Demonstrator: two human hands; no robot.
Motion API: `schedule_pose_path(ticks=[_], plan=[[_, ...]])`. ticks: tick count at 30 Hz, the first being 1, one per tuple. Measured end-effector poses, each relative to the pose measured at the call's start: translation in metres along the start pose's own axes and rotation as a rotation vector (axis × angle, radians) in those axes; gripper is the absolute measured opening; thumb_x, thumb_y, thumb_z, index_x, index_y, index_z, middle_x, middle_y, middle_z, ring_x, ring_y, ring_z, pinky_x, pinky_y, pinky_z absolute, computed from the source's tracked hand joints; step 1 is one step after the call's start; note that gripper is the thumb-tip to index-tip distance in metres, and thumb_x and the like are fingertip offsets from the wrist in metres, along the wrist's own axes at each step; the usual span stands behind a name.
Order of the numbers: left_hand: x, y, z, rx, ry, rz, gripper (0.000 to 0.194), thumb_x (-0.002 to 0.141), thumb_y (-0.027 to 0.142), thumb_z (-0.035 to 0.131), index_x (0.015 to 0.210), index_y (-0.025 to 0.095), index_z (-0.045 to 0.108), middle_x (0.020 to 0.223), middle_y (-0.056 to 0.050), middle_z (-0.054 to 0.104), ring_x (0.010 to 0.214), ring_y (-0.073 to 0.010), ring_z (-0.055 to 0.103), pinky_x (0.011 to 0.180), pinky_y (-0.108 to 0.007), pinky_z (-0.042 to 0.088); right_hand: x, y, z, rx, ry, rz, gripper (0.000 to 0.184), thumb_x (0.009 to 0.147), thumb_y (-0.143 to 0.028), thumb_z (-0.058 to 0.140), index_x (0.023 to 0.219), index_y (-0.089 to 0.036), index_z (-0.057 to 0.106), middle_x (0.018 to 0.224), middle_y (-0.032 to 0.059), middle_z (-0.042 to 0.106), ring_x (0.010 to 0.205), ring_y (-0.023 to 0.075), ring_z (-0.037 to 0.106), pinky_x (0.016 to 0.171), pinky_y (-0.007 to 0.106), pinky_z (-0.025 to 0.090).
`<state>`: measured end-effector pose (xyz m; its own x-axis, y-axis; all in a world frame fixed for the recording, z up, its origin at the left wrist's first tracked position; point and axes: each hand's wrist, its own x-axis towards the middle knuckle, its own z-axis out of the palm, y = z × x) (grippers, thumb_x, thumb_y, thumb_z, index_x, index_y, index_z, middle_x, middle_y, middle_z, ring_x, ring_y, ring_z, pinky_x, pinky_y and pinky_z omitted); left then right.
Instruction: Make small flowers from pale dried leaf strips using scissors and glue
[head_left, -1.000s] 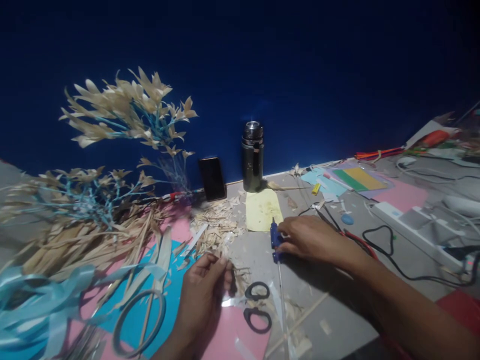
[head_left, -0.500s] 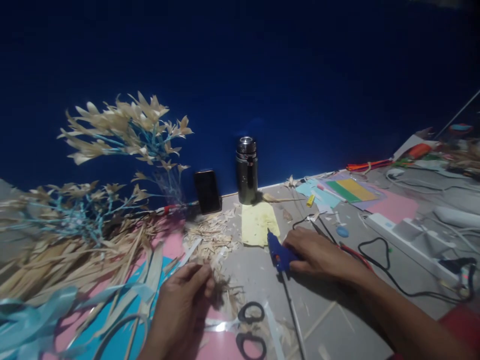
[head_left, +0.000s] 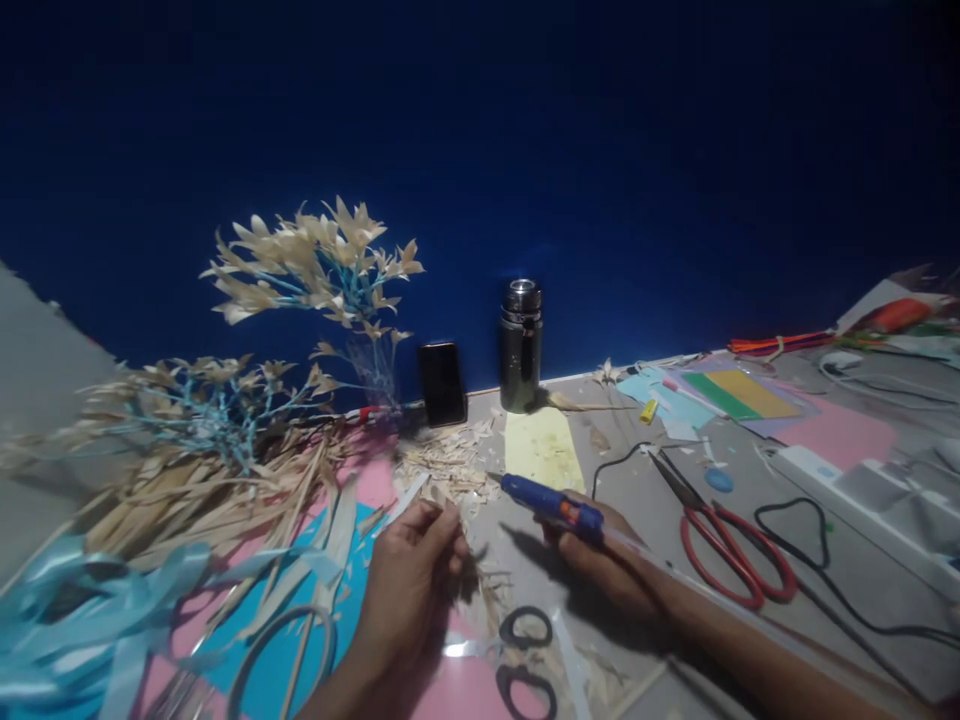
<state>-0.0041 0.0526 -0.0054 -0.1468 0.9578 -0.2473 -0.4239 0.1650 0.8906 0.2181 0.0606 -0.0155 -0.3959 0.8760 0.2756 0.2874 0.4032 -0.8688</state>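
My right hand (head_left: 600,570) grips a blue glue gun (head_left: 551,502), lifted off the table with its nozzle pointing left toward my other hand. My left hand (head_left: 412,575) is closed in a pinch on a small pale straw piece (head_left: 437,497) held above the pink paper. Black-handled scissors (head_left: 525,655) lie just below and between the two hands. A heap of straw cuttings (head_left: 450,460) lies just beyond the left hand.
Dried straw-leaf branches with blue stems (head_left: 225,400) and light blue ribbon (head_left: 90,620) fill the left. A phone (head_left: 442,383) and a metal flask (head_left: 520,345) stand at the blue wall. Red scissors (head_left: 720,540), black cables (head_left: 825,560), a white power strip (head_left: 862,490) and coloured papers (head_left: 720,395) lie right.
My right hand has picked the glue gun up from the table and swung its nozzle left toward my left hand. The red scissors are uncovered now. The view shifted slightly.
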Motion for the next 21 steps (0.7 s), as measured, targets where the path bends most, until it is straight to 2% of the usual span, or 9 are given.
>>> schedule_pose_path(ticks=[6, 13, 21], plan=[[0.000, -0.006, -0.004, -0.035, -0.006, -0.061, 0.039, 0.070, 0.037, 0.087, 0.072, 0.018, 0.053, 0.052, 0.003, 0.060, 0.044, -0.0076, 0.047, 0.044, -0.017, 0.038, 0.001, -0.003, 0.001, -0.171, -0.075, -0.156, 0.058, 0.097, -0.073, 0.031, 0.082, -0.021, 0.053, 0.074, 0.0037, 0.055, 0.063, 0.0190, 0.050, 0.057, 0.032, 0.040], [0.002, -0.010, -0.004, -0.022, 0.006, -0.061, 0.038, 0.071, 0.039, 0.087, 0.071, 0.017, 0.056, 0.053, 0.002, 0.061, 0.043, -0.0065, 0.046, 0.043, -0.016, 0.035, 0.002, -0.005, 0.000, -0.257, -0.143, -0.136, 0.064, 0.096, -0.076, 0.023, 0.080, -0.022, 0.053, 0.072, 0.0054, 0.055, 0.062, 0.0201, 0.048, 0.060, 0.037, 0.042], [0.003, -0.013, -0.005, -0.008, 0.001, -0.066, 0.038, 0.070, 0.039, 0.088, 0.069, 0.016, 0.057, 0.052, 0.002, 0.060, 0.043, -0.0067, 0.046, 0.043, -0.017, 0.035, -0.002, -0.004, 0.000, -0.208, -0.124, -0.097, 0.058, 0.098, -0.073, 0.029, 0.078, -0.022, 0.051, 0.073, 0.0047, 0.055, 0.065, 0.0192, 0.048, 0.060, 0.034, 0.038]])
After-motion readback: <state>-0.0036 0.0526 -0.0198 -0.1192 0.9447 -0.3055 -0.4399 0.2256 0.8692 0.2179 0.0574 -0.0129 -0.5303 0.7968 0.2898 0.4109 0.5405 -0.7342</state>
